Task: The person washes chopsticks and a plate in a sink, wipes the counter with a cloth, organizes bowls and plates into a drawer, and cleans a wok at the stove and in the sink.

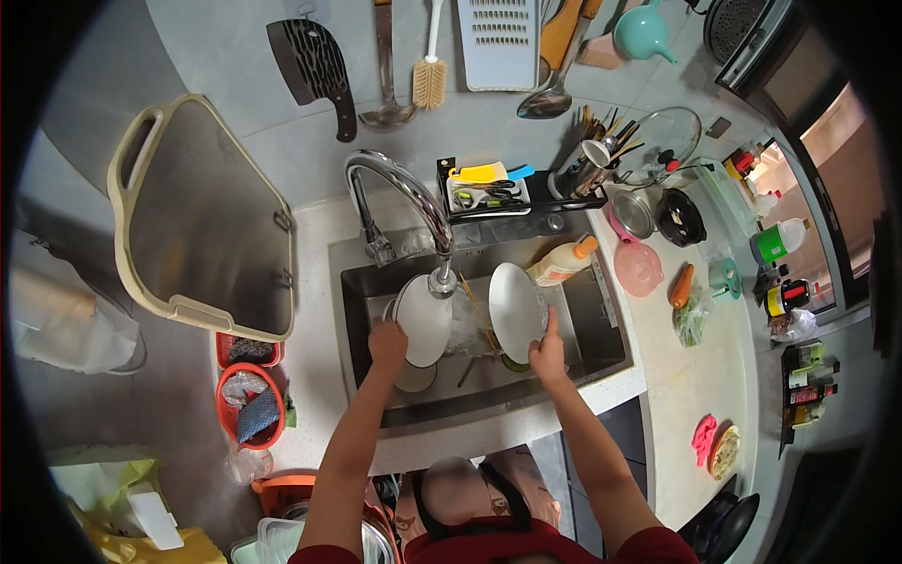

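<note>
Both hands are over a steel sink [486,384]. My left hand [388,347] grips the left rim of a white plate or bowl [423,324], tilted under the chrome faucet [423,197]. At the sink's right part, my right hand [549,349] holds a white oval-looking dish [518,310] by its right edge, tilted. The two dishes are apart. Between them lie chopsticks [466,371] and a clear, wet-looking area that I cannot make out. Another light round dish [416,377] sits low in the sink, partly hidden. A white bottle with an orange cap [561,264] leans in the back right corner.
Behind the sink a black rack [542,201] holds scissors and a utensil holder. A cutting board [211,218] stands at left, near a red basket [220,416]. On the right counter [683,395] are a carrot [681,285], a pink lid [638,268] and pots. A cleaver [313,67] hangs above.
</note>
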Tool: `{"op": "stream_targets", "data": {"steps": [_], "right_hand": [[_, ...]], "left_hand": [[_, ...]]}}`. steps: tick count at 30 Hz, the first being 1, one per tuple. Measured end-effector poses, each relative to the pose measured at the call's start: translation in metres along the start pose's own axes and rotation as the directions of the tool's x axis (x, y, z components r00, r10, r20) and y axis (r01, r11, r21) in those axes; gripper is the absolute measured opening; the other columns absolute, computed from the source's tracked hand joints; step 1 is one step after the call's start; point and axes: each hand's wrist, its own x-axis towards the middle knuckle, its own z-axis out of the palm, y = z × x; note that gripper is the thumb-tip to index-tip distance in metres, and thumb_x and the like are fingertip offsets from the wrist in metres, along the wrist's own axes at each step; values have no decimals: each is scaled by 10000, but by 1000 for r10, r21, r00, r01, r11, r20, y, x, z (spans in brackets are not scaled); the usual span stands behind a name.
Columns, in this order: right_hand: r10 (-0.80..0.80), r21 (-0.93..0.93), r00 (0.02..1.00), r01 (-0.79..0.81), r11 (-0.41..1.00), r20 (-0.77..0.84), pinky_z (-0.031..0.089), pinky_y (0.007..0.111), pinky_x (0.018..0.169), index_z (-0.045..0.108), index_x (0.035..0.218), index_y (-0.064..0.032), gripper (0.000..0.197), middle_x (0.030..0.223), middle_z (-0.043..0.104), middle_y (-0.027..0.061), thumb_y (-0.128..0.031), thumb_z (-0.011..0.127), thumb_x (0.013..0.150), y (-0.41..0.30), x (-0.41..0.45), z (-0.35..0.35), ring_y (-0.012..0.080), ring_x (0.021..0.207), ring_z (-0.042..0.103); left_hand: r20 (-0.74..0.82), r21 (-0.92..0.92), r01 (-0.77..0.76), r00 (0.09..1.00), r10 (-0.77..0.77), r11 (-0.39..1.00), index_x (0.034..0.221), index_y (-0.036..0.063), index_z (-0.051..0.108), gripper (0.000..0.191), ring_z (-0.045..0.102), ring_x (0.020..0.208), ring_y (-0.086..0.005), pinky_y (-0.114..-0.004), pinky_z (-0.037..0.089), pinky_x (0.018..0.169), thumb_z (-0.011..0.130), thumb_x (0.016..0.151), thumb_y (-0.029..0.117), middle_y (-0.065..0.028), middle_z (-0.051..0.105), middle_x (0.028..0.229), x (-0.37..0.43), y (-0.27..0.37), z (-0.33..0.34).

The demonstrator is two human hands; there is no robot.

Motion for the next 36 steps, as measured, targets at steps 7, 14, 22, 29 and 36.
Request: {"op": "stream_targets", "data": {"steps": [7, 14, 22, 29, 36], "right_hand": [[-162, -313, 983, 129, 941, -84, 452, 430, 710, 211, 1304, -35, 745, 1064, 454, 230, 63, 502, 625, -20, -19, 8, 396, 844, 522], [-36, -291, 997, 15, 957, -66, 455, 434, 739, 199, 1306, -55, 748, 1086, 453, 218, 45, 517, 636, -11, -22, 10, 400, 877, 523], [214, 441, 964, -263, 858, 158, 499, 394, 691, 159, 1324, -73, 643, 1166, 455, 184, -10, 450, 755, 62, -25, 34, 325, 878, 576], [322, 672, 914, -400, 623, 246, 532, 326, 522, 290, 1285, -136, 520, 1083, 512, 97, -232, 531, 835, 46, -37, 29, 210, 823, 581], [342, 725, 824, -562, 399, 452, 542, 372, 537, 299, 1266, -143, 528, 1082, 506, 106, -274, 554, 822, 39, -30, 37, 244, 842, 581]], "left_hand": [[4, 351, -232, 969, 246, 907, 813, 4, 586, 120, 557, 780, -264, -287, 500, 650, 533, 745, 87, -169, 526, 908, 1, 40, -62], [206, 410, -161, 975, 81, 898, 831, -4, 617, 179, 587, 819, -286, -306, 506, 654, 541, 726, 120, -191, 544, 948, 1, 30, -73], [564, -282, 181, 826, 10, 942, 881, -88, 571, 349, 619, 626, -324, -364, 509, 513, 496, 785, 239, -231, 605, 749, -17, 9, -61], [582, -328, 262, 813, -24, 907, 808, -105, 585, 505, 617, 671, -319, -386, 501, 514, 452, 835, 382, -233, 598, 752, -13, 14, -19], [490, -76, -83, 865, 110, 994, 760, -10, 626, 620, 569, 827, -370, -458, 425, 749, 277, 867, 491, -209, 604, 809, -7, 34, -23]]}}
